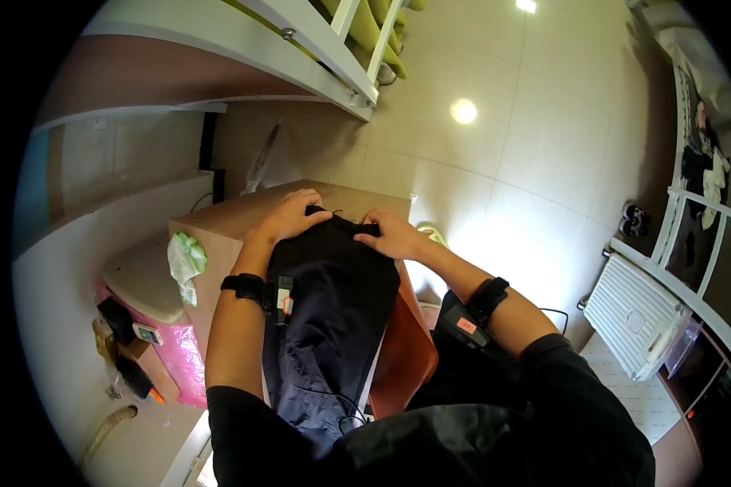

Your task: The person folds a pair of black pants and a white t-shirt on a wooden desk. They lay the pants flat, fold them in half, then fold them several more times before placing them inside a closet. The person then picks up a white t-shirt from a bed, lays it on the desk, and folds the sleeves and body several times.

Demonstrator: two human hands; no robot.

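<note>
A black cloth garment [333, 300] lies lengthwise over a light wooden surface, its far edge held at both corners. My left hand [296, 214] grips the far left corner, thumb on top and fingers curled over the edge. At the far right corner, my right hand [390, 235] pinches the cloth between thumb and fingers. A thin dark cord shows at the edge between the hands. Each forearm wears a black strap with a small device. Another dark cable lies over the near part of the cloth.
A green and white packet [187, 258] lies left of the garment. An orange-brown chair [406, 345] is at the right. White bed frames stand at the upper left and right. A white ribbed case [635, 312] and dark shoes [634, 219] are on the right.
</note>
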